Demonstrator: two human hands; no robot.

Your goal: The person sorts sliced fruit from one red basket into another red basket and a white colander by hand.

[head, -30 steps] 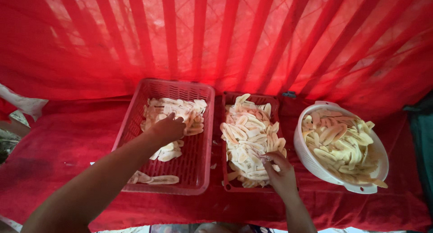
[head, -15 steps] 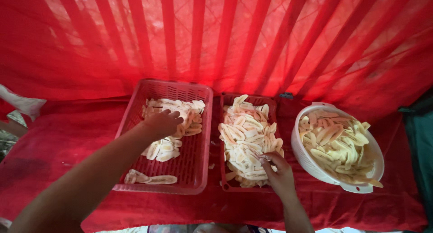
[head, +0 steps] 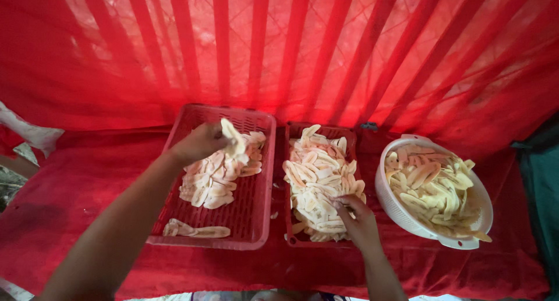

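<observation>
Lifting pale slice (head: 233, 139) now, left hand (head: 201, 142) higher over red tray (head: 256, 219).

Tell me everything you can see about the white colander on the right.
The white colander is a round, perforated plastic-looking bowl with a tab handle on its far rim and another on its near rim. It sits upright on the red cloth, right of the two red trays and apart from them. It is heaped with pale yellow banana slices, lying lengthwise in all directions. Neither hand touches it.
</observation>
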